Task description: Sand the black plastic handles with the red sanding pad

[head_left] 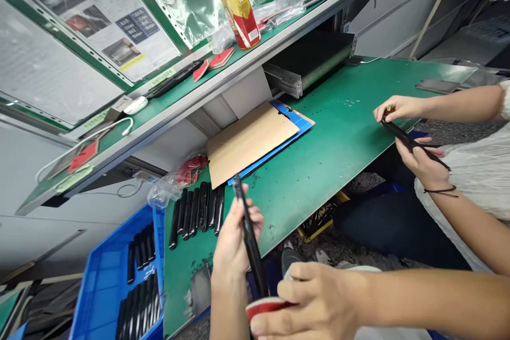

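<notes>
My left hand (235,239) is wrapped round the upper part of a long black bar (252,244), which slants down toward my body. A red pad with a pale edge (266,306) is pinched in my right hand (314,300), against the bar's lower end. Several similar black pieces (194,210) lie side by side on the green table (295,186), beyond and left of my left hand. More of them rest in rows in a blue crate (95,276) at the lower left.
A co-worker's hands (422,162) hold another black bar at the right. Cardboard (251,141) over a blue sheet lies mid-table. A shelf (175,101) with a yellow-red bottle (239,8) crosses above the table. A yellow-edged crate (319,223) stands below.
</notes>
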A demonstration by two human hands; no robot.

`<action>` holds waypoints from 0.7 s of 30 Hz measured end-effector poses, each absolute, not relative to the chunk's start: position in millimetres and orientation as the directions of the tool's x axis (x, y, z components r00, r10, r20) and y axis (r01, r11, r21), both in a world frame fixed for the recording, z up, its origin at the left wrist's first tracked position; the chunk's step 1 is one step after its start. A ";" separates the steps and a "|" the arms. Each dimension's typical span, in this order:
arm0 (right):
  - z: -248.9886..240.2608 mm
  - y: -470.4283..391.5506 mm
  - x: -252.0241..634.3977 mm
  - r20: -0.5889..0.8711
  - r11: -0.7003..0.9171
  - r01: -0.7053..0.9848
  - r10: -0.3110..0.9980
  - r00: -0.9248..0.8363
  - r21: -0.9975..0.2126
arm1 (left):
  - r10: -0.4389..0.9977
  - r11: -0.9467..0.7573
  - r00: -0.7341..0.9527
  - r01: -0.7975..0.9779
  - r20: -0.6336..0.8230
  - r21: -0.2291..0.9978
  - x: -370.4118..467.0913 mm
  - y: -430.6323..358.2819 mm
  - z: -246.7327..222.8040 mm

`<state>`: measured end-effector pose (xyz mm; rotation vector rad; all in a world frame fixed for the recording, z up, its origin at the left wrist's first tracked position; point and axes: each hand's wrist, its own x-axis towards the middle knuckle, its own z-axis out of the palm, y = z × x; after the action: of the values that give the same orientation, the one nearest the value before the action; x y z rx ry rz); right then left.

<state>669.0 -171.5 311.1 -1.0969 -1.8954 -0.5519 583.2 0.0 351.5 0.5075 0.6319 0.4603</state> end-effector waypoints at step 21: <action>249.0 -191.6 629.2 0.529 0.178 0.510 0.459 0.713 -0.842 | 0.744 0.653 0.617 -0.586 -0.257 0.480 591.9 1.5 352.5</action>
<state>629.2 -191.6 249.0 -1.4452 -0.8526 -0.0428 591.9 1.5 352.5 0.3694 0.4618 0.7855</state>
